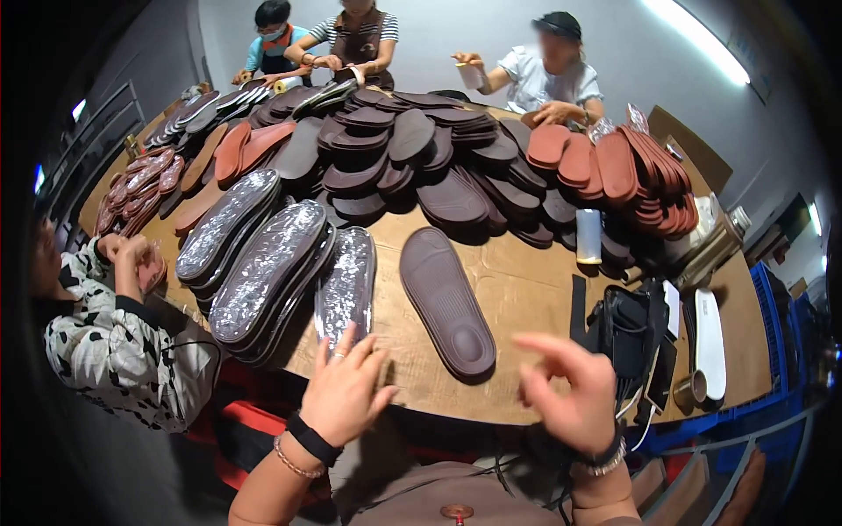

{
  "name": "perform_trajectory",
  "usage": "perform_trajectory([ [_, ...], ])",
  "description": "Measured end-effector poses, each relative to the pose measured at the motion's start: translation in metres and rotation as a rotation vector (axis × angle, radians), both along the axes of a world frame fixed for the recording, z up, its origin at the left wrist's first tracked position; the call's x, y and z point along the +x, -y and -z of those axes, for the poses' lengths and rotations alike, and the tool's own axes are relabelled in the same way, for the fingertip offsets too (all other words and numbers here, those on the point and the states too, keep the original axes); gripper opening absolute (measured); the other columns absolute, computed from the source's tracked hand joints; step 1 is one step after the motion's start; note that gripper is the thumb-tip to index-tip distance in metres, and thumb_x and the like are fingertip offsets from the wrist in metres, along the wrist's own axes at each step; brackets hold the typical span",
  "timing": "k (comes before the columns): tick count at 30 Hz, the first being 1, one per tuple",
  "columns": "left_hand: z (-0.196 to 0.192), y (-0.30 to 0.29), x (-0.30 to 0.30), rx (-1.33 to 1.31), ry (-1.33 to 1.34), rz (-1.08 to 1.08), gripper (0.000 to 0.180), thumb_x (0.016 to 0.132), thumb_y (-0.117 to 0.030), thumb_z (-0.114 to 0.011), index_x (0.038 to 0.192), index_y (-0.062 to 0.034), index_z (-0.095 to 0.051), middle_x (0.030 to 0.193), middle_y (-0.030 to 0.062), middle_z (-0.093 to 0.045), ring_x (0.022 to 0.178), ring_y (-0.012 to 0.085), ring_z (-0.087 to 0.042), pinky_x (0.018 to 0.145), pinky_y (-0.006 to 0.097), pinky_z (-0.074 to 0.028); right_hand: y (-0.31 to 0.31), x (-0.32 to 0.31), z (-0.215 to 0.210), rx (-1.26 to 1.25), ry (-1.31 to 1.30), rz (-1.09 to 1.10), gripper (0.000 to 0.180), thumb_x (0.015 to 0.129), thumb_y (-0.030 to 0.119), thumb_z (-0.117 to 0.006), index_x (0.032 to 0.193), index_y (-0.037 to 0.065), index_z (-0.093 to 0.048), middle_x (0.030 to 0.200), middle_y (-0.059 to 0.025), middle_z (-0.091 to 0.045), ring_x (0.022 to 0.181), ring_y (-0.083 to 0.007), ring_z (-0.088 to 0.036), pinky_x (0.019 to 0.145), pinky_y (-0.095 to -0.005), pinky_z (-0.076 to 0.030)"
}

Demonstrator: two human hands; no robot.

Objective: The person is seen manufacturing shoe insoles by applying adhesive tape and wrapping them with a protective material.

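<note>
Clear plastic (230, 223) around dark insoles (272, 272), left hand (347, 386) spread, right hand (570, 393) half-curled, both empty

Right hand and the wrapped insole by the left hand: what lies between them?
In the head view, an unwrapped brown insole lies on the table between the right hand and that wrapped insole.

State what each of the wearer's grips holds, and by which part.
Nothing appears held. The left grip spreads over the near end of a plastic-wrapped insole, not closed around it; the right grip is loosely curled, nothing seen in it.
</note>
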State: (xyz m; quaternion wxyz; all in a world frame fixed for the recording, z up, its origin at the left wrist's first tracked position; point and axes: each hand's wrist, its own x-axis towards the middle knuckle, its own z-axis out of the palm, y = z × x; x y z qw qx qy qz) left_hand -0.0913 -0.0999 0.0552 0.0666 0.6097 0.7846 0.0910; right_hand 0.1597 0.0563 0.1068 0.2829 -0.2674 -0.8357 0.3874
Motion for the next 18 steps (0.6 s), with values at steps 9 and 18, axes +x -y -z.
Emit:
perform_trajectory([
  [9,0.026,0.021,-0.01,0.091,-0.159,-0.064,0.053,0.089,-0.035,-0.073,0.135,-0.011,-0.064,0.143,0.011,-0.06,0.14,0.0421,-0.045,0.118,0.057,-0.03,0.095,0.011,-0.081,0.686,-0.581,-0.461,0.015,0.085,0.005,-0.067,0.095,0.001,-0.077,0.08,-0.0108,-0.073,0.063,-0.0203,-0.066,0.068,-0.0319,-0.059],
  [18,0.039,-0.005,-0.024,0.257,-0.064,-0.187,0.07,0.076,-0.015,-0.08,0.141,-0.0119,-0.054,0.153,0.0326,-0.038,0.131,0.0491,-0.051,0.108,0.049,-0.047,0.037,0.026,-0.061,0.44,-0.615,-0.073,0.014,0.095,0.003,-0.057,0.099,-0.001,-0.069,0.085,-0.0111,-0.071,0.072,-0.0214,-0.067,0.066,-0.033,-0.057],
])
